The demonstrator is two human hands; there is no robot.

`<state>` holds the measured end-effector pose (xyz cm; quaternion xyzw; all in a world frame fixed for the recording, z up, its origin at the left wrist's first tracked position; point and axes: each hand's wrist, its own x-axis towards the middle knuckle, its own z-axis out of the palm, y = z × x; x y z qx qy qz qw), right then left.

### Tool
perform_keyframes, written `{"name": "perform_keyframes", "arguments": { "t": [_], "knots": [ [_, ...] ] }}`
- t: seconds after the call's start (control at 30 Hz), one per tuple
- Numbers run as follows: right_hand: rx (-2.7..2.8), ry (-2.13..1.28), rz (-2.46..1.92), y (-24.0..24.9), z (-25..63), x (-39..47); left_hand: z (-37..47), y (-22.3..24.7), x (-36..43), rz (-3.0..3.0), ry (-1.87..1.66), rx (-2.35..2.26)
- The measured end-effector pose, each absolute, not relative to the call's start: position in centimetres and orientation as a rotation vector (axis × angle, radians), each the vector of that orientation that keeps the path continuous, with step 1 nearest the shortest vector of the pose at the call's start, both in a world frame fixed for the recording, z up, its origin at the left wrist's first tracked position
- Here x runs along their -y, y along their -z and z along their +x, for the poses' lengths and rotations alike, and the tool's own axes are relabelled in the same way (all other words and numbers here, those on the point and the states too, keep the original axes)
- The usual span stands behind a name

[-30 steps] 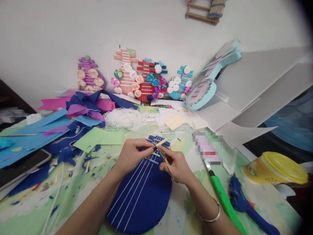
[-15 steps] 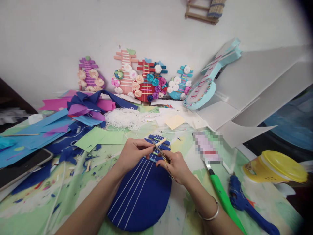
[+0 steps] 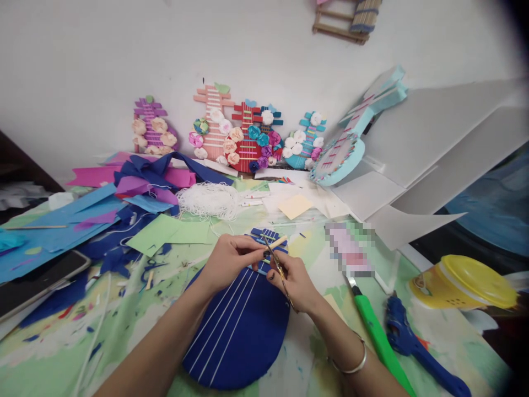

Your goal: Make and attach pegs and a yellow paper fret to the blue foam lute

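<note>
A dark blue lute-shaped craft (image 3: 242, 336) with white string lines lies on the table in front of me. Over its neck, my left hand (image 3: 231, 259) pinches a thin cream strip (image 3: 279, 242), whose free end sticks out to the right. My right hand (image 3: 296, 280) grips a pair of scissors (image 3: 279, 269), fingers around the handles, with the blades pointing up and left across the strip near my left fingertips. Whether the blades are closed on it I cannot tell. My hands hide part of the craft's neck.
Coloured felt sheets (image 3: 82, 207), a tangle of white string (image 3: 206, 199) and a phone (image 3: 45, 281) lie left. Decorated small lutes (image 3: 248, 138) lean on the wall. On the right are a green-handled knife (image 3: 372, 325), a blue glue gun (image 3: 417, 347) and a yellow-lidded tub (image 3: 454, 281).
The scissors have shifted slightly and stand a little steeper across the cream strip. My right thumb has moved slightly. My left hand keeps its pinch.
</note>
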<state>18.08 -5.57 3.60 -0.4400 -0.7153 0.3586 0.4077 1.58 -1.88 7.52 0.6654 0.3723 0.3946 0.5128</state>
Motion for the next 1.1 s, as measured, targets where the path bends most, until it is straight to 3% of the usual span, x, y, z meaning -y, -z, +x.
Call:
{"name": "perform_keyframes", "arguments": {
  "t": [0.6,0.9,1.1],
  "knots": [
    [1.908,-0.887,-1.211,-3.5,18.0,5.5,1.4,-7.4,1.8,1.574,-0.875,-0.921],
    [1.668,-0.86,-1.205,-2.9,18.2,5.4,1.2,-7.0,1.5,1.453,-1.015,-0.892],
    [1.58,-0.612,-1.585,-2.6,19.7,4.4,0.5,-6.5,1.6,1.395,-1.091,-0.87]
  ]
}}
